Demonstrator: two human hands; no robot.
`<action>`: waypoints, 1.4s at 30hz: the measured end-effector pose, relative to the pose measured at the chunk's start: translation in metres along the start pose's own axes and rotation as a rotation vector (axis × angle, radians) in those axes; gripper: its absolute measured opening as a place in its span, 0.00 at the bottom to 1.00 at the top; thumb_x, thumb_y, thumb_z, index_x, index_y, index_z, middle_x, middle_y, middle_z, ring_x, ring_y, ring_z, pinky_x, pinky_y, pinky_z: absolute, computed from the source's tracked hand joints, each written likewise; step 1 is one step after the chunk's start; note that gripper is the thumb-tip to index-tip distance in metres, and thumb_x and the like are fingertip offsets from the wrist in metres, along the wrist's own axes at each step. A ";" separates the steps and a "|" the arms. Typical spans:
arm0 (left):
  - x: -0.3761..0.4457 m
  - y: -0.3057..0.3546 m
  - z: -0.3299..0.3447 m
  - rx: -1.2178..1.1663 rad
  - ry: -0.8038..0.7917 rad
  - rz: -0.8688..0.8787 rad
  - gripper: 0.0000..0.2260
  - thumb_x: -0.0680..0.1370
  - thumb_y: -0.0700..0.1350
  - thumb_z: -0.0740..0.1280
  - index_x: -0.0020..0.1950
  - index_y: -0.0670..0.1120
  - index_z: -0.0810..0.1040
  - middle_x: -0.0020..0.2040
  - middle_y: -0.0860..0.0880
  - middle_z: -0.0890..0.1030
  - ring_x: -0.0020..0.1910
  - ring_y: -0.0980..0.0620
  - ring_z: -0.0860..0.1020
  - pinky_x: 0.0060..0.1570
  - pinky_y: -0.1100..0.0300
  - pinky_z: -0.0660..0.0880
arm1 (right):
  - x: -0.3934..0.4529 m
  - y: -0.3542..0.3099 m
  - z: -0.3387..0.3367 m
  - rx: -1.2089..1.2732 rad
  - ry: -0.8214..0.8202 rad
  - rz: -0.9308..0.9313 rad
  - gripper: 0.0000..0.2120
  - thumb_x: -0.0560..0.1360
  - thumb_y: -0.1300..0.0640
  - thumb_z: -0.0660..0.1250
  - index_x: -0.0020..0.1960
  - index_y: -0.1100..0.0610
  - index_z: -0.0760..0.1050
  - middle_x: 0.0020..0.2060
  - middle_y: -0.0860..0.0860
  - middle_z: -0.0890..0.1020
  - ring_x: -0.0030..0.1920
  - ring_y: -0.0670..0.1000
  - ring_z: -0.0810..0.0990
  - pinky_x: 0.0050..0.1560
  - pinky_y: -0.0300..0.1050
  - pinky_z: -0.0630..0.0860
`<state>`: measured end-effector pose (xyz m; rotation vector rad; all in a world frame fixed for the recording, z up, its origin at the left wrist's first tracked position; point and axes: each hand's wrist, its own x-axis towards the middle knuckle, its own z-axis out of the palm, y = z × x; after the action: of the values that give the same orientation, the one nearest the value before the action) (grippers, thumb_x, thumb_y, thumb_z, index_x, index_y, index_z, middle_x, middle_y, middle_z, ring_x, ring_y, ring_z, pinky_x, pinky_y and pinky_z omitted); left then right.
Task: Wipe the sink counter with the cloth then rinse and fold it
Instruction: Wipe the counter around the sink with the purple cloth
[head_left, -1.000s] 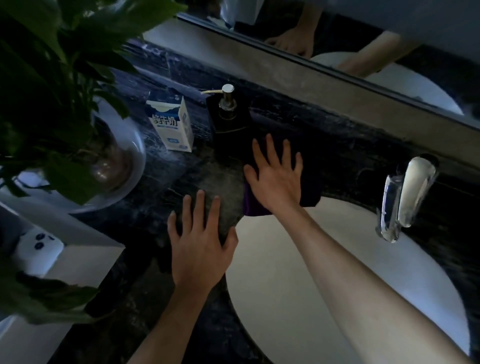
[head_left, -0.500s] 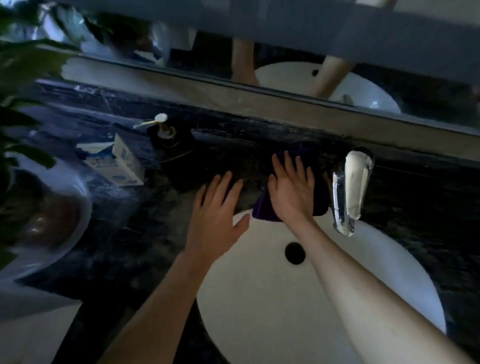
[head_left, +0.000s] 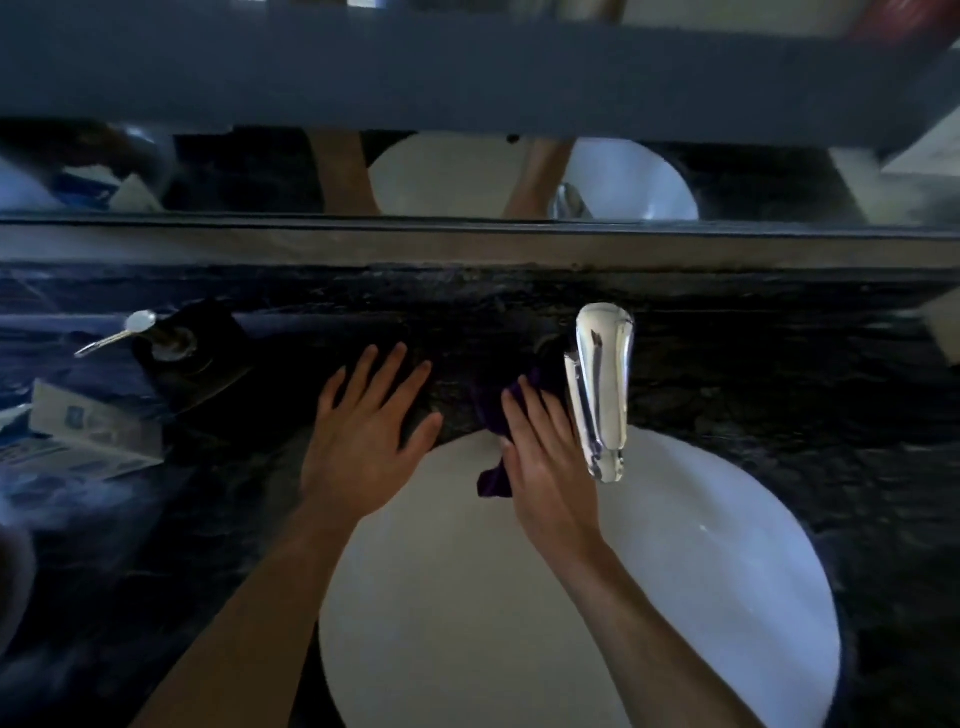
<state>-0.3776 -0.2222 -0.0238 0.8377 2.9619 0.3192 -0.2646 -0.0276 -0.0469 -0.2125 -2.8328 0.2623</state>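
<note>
Wiping behind the basin, the right hand (head_left: 545, 457) pressed the cloth (head_left: 493, 415) flat on the counter (head_left: 753, 395) beside the tap (head_left: 600, 389), fingers together; the left hand (head_left: 363, 441) braced, fingers spread. Firm, overlapping strokes around the tap's base would serve best.

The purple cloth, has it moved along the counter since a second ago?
Yes. The cloth has slid right, away from the soap dispenser and up against the faucet, under the right hand.

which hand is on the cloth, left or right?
The right hand, beside the faucet, presses the purple cloth at the basin's back edge. The left hand lies flat and bare on the dark counter.
</note>
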 end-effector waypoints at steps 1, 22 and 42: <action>0.000 0.000 0.000 -0.003 -0.004 -0.003 0.28 0.81 0.64 0.48 0.79 0.55 0.63 0.82 0.49 0.60 0.81 0.46 0.55 0.77 0.43 0.54 | -0.005 0.003 0.001 -0.012 -0.001 0.016 0.22 0.86 0.53 0.53 0.79 0.55 0.64 0.79 0.52 0.66 0.78 0.53 0.64 0.76 0.55 0.65; 0.001 0.008 -0.005 -0.009 -0.008 -0.024 0.28 0.81 0.61 0.49 0.78 0.52 0.66 0.81 0.48 0.62 0.80 0.44 0.57 0.75 0.42 0.54 | 0.073 0.093 -0.047 -0.183 -0.390 0.197 0.32 0.80 0.43 0.48 0.82 0.49 0.51 0.83 0.52 0.54 0.82 0.58 0.52 0.79 0.60 0.51; 0.001 0.009 -0.006 0.017 -0.016 -0.045 0.28 0.81 0.62 0.47 0.79 0.54 0.63 0.82 0.49 0.60 0.81 0.46 0.55 0.76 0.43 0.53 | 0.063 0.119 -0.056 -0.194 -0.439 0.076 0.29 0.80 0.43 0.45 0.81 0.44 0.56 0.81 0.52 0.59 0.80 0.65 0.57 0.77 0.65 0.55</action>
<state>-0.3746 -0.2157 -0.0159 0.7698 2.9679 0.2844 -0.2940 0.1078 -0.0008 -0.3405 -3.2923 0.0510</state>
